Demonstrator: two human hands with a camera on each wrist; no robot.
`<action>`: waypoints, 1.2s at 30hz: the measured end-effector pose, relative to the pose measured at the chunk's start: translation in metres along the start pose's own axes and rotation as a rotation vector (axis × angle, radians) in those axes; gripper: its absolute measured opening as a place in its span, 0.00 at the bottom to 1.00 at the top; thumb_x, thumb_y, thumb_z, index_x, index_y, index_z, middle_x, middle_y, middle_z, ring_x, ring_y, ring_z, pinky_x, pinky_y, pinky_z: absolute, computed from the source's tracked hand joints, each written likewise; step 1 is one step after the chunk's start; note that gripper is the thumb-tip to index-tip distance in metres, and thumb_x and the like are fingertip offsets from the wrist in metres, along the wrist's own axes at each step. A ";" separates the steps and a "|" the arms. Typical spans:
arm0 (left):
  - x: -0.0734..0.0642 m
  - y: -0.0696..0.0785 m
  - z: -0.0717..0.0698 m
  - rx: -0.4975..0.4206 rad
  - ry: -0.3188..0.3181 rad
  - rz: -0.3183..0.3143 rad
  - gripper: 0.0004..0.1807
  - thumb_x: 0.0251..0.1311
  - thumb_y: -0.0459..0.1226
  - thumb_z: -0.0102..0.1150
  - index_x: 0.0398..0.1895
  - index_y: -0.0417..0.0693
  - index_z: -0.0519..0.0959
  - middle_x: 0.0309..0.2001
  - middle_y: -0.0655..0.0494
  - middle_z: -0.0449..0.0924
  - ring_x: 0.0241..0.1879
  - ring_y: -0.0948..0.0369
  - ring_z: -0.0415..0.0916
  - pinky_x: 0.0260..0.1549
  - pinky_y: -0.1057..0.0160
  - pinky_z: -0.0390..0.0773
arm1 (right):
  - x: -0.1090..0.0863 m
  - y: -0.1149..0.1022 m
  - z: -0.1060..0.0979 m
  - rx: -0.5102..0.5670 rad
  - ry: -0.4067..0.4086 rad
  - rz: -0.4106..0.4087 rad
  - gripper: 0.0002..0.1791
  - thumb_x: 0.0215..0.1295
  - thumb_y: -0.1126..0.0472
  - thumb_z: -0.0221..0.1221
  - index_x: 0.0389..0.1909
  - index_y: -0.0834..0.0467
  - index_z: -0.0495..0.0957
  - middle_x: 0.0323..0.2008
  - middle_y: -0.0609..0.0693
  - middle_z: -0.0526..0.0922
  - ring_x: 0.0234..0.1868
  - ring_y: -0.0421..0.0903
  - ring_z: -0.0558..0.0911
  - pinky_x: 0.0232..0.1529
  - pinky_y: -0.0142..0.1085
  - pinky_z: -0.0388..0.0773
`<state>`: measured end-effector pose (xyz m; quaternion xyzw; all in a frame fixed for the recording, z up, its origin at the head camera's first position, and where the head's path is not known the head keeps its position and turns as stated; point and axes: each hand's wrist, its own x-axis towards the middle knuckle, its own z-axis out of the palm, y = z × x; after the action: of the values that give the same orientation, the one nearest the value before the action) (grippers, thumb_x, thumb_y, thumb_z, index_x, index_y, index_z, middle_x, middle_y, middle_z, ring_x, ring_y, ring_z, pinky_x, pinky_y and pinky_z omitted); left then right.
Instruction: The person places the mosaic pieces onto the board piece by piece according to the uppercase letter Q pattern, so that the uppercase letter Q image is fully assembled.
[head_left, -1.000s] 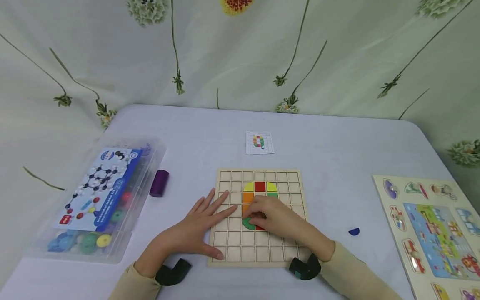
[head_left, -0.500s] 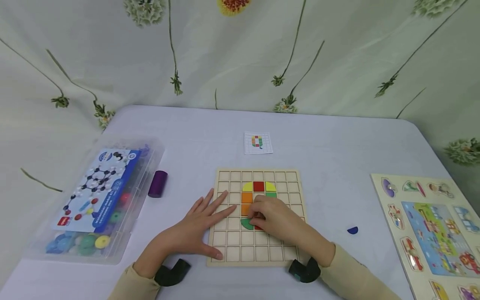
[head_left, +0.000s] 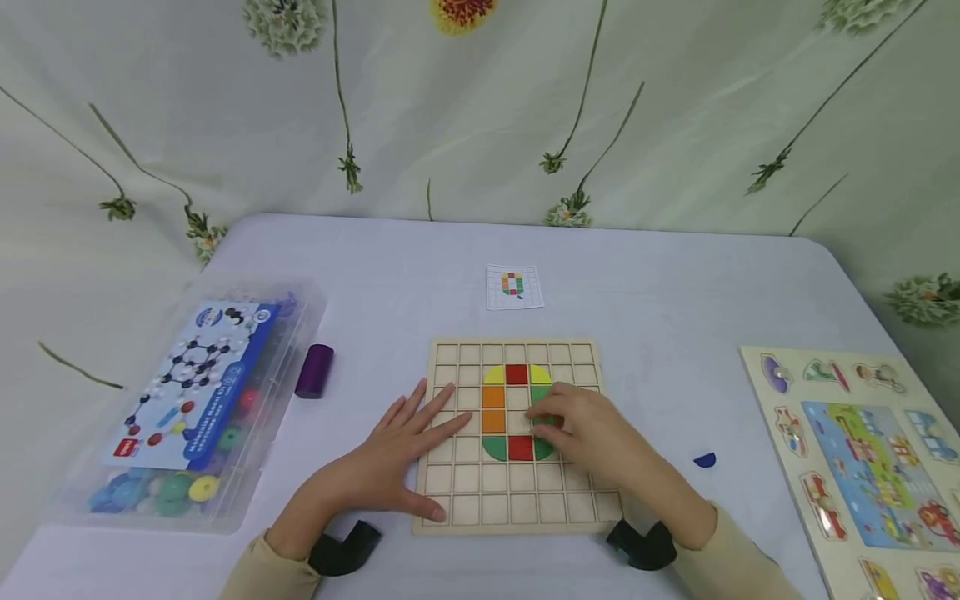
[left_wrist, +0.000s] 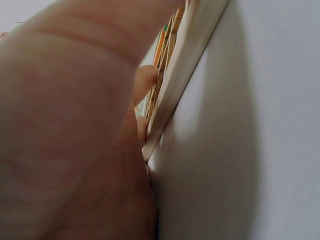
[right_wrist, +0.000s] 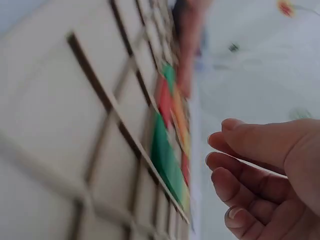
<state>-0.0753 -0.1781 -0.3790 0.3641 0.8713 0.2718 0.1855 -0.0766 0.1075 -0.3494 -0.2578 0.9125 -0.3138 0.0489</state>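
Observation:
A wooden grid board [head_left: 495, 507] carries a ring of coloured tiles. At its top, a red square [head_left: 517, 374] sits between two yellow rounded tiles; orange squares [head_left: 492, 408] line the left side. Along the bottom lie a green rounded tile [head_left: 494, 448], a red square tile [head_left: 520, 448] and another green rounded tile [head_left: 542, 450]. My left hand [head_left: 382, 458] rests on the board's left part, fingers spread. Over the green tiles [right_wrist: 167, 157] on the ring's right side hovers my right hand [head_left: 596, 429]. In the right wrist view its bent fingers and thumb hold nothing.
A small pattern card [head_left: 513, 287] lies beyond the board. Leftward are a purple cylinder [head_left: 314, 372] and a clear plastic case [head_left: 240, 500] of model parts. A dark blue half-round piece [head_left: 705, 460] and a picture puzzle board [head_left: 825, 433] lie to the right.
My right hand has moved right, from the ring's lower left to its right side. The red tile at the bottom and the green one beside it now show. My left hand stays put.

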 end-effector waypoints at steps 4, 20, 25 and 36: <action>0.001 -0.001 0.001 0.017 -0.010 -0.014 0.58 0.39 0.62 0.67 0.73 0.54 0.52 0.74 0.49 0.32 0.69 0.46 0.19 0.61 0.40 0.29 | -0.033 0.021 -0.031 -0.008 0.138 0.099 0.10 0.55 0.69 0.65 0.39 0.59 0.83 0.32 0.42 0.78 0.30 0.39 0.73 0.27 0.32 0.71; 0.002 -0.002 0.002 0.013 -0.008 -0.033 0.59 0.37 0.62 0.69 0.73 0.55 0.52 0.74 0.51 0.31 0.69 0.49 0.18 0.62 0.44 0.27 | -0.123 0.062 -0.034 -0.166 0.284 0.531 0.17 0.51 0.69 0.67 0.44 0.66 0.79 0.37 0.58 0.74 0.31 0.48 0.76 0.28 0.38 0.72; 0.003 -0.003 0.003 0.021 -0.007 -0.016 0.59 0.37 0.63 0.68 0.73 0.55 0.52 0.74 0.52 0.31 0.69 0.48 0.18 0.61 0.43 0.28 | -0.124 0.065 -0.028 -0.174 0.367 0.533 0.14 0.48 0.73 0.67 0.38 0.66 0.80 0.33 0.56 0.75 0.31 0.49 0.77 0.30 0.41 0.76; 0.003 -0.002 0.002 0.012 -0.016 -0.046 0.59 0.36 0.62 0.70 0.73 0.56 0.53 0.74 0.52 0.31 0.69 0.49 0.17 0.61 0.43 0.28 | -0.121 0.069 -0.024 -0.231 0.429 0.473 0.09 0.47 0.72 0.69 0.30 0.62 0.80 0.28 0.50 0.75 0.27 0.45 0.74 0.26 0.36 0.71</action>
<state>-0.0769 -0.1763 -0.3818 0.3471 0.8797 0.2591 0.1964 -0.0084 0.2274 -0.3798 0.0293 0.9660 -0.2355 -0.1024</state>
